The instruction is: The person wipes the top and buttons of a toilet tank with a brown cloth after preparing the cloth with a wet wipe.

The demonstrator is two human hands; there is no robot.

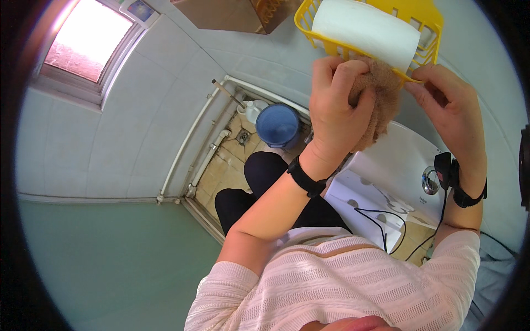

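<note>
So there's this brown cloth point(381, 107), kinda fuzzy and all bunched up, and it's right up against the front edge of a yellow plastic basket point(302, 23). The left hand point(337, 105) is clamped on it: the cloth sits just to the right of that hand's fingers and thumb, with the loose end hanging down below the grip. The right hand point(452, 107) is over on the other side of the cloth, well apart from the left one, with thumb and fingertips pinching the near right corner of the basket. So basically the cloth's in between the two hands, but only the left one has hold of it.

A fat white roll point(364, 33), looks like paper, lies on its side in the basket. Below the hands there's a white toilet tank point(406, 160) with a round chrome button point(430, 180) on it. Both wrists have black straps point(303, 177), and a thin black cable point(443, 218) runs down from the right one.

Further out, a blue bucket point(277, 126) stands on the tiled floor with a white jug point(253, 111) just beside it. Up top there's a shiny brown box point(226, 15), and a bright window point(88, 44) over on the left wall.
</note>
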